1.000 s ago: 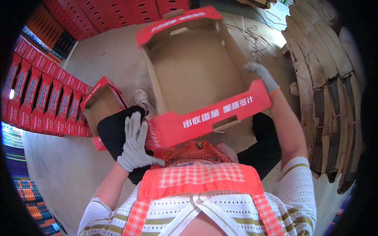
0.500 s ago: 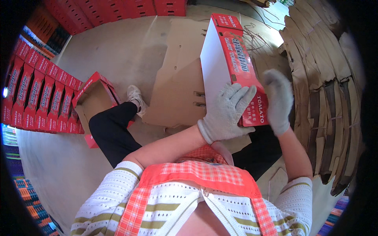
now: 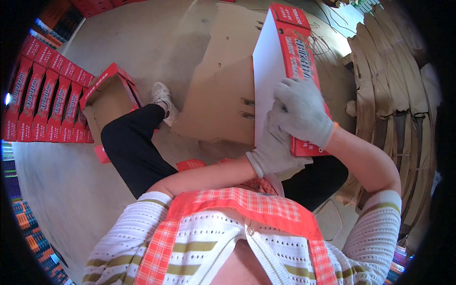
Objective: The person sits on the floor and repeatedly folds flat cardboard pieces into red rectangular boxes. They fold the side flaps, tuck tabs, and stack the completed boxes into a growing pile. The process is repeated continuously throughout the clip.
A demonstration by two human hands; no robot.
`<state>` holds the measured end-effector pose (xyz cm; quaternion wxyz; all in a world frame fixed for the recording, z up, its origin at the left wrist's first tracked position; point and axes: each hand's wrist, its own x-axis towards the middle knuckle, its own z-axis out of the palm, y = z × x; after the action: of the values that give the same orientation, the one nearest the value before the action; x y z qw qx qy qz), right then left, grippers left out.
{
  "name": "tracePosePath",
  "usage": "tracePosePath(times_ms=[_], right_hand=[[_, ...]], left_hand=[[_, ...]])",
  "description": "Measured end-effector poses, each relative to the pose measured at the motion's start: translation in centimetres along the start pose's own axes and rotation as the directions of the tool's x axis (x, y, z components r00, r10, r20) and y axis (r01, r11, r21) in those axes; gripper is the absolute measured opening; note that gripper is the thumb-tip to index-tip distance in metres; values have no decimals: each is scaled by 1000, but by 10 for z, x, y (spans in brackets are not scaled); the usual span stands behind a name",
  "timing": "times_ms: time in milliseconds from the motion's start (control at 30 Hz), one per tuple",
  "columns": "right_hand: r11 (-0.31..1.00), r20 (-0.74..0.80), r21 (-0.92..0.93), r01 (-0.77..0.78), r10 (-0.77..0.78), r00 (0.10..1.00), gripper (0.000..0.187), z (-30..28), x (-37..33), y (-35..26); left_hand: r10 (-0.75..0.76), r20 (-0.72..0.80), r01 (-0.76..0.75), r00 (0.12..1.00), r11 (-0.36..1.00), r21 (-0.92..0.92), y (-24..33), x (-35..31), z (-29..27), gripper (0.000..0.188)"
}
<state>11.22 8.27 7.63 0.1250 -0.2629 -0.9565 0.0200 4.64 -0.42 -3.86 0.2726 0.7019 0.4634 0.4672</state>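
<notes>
A red printed carton (image 3: pixel 294 45) with a plain white side stands partly folded to the right of centre, in front of me. My left hand (image 3: pixel 274 151), in a grey-white work glove, is against its near end, its fingers mostly hidden. Crossing over it, my right hand (image 3: pixel 305 110), gloved the same way, has curled fingers at the carton's upper edge. Whatever lies under those fingers is covered. Flat brown cardboard (image 3: pixel 216 99) with slots extends to the left of the carton.
An open red carton (image 3: pixel 111 97) sits by my left leg. Beyond it rises a stack of red cartons (image 3: pixel 45 102). Bundled brown cardboard sheets (image 3: pixel 387 90) are piled on the right. My shoe (image 3: pixel 164 102) is beside the flat cardboard.
My right hand has moved left from beside the carton onto it, over my left hand. My left hand's spread fingers are now covered. The view has shifted slightly.
</notes>
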Motion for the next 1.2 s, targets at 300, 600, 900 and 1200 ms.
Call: tracePosePath(times_ms=[300, 600, 900, 1200], right_hand=[[632, -107, 775, -10, 147, 983, 15, -2, 48, -45], [936, 442, 258, -238, 105, 891, 99, 121, 11, -42], [954, 119, 235, -188, 164, 979, 71, 120, 118, -20], [897, 207, 221, 383, -427, 880, 80, 70, 257, -165]], left_hand=[[227, -101, -174, 969, 910, 376, -16, -30, -118, 84], [-237, -180, 298, 955, 746, 596, -35, -97, -265, 41], [-414, -615, 732, 671, 241, 637, -129, -244, -327, 66], [-585, -449, 693, 675, 294, 659, -189, -312, -299, 66]])
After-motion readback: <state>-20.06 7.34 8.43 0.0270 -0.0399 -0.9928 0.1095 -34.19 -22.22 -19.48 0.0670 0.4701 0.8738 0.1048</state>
